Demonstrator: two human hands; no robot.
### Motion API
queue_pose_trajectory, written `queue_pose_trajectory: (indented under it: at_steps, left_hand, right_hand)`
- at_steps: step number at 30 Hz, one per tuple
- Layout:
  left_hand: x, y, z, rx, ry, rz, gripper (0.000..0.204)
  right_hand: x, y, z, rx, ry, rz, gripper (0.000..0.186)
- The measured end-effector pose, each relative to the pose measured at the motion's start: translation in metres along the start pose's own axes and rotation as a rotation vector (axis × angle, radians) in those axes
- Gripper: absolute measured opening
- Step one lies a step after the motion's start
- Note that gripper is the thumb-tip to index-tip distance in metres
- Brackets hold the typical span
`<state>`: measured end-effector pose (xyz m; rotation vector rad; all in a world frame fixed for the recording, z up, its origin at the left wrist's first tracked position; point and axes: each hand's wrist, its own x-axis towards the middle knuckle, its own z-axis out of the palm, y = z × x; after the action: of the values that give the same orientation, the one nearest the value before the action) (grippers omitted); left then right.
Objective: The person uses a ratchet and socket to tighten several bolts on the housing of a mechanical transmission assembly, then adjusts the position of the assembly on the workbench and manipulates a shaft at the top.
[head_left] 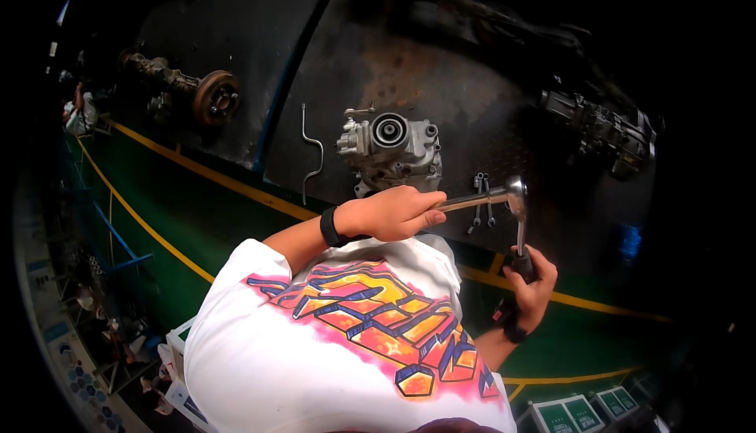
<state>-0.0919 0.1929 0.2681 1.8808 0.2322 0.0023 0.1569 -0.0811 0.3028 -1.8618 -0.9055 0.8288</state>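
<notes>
My left hand [398,212] grips a steel socket extension [472,200] held level, whose far end meets the head of a ratchet wrench [516,193]. My right hand [528,291] is closed round the ratchet's black handle, which hangs down from that head. Beyond my left hand, a cast metal housing [417,149] with a round bore on top rests on the dark metal bench [386,55]. A bent steel speed brace [313,153] lies left of the housing, and several spanners [482,200] lie to its right, partly behind the extension.
An axle with a brake disc [213,98] lies at the back left; a gearbox [598,133] and long dark shaft sit at the right. Other people [79,114] are at the far left. Green floor [173,196] has yellow lines; green-topped boxes [567,417] stand at lower right.
</notes>
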Motion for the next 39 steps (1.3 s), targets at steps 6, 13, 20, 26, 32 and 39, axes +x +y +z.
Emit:
queue_pose_trajectory:
  at_steps: [6,13,20,26,32,39]
  left_hand:
    - [0.023,0.001,0.005,-0.041,-0.066,-0.109,0.031]
    - [0.029,0.004,0.005,-0.251,-0.209,-0.353,0.033]
    - [0.037,0.081,-0.066,-0.139,-0.108,-0.295,0.04]
    - [0.067,0.131,-0.162,0.135,0.043,-0.175,0.039]
    - [0.095,0.079,-0.195,0.219,0.037,-0.005,0.044]
    - [0.108,0.016,-0.184,0.154,-0.221,0.153,0.039]
  right_hand:
    - [0.009,0.032,-0.006,0.062,0.128,-0.097,0.043]
    - [0.049,0.065,-0.018,0.158,-0.056,-0.05,0.044]
    - [0.108,0.08,-0.009,0.336,-0.086,-0.148,0.054]
    - [0.172,-0.014,-0.02,0.401,-0.038,-0.291,0.054]
    - [0.19,-0.094,-0.035,-0.083,0.078,-0.567,0.057]
    - [0.158,-0.143,-0.023,-0.433,0.007,-0.539,0.059]
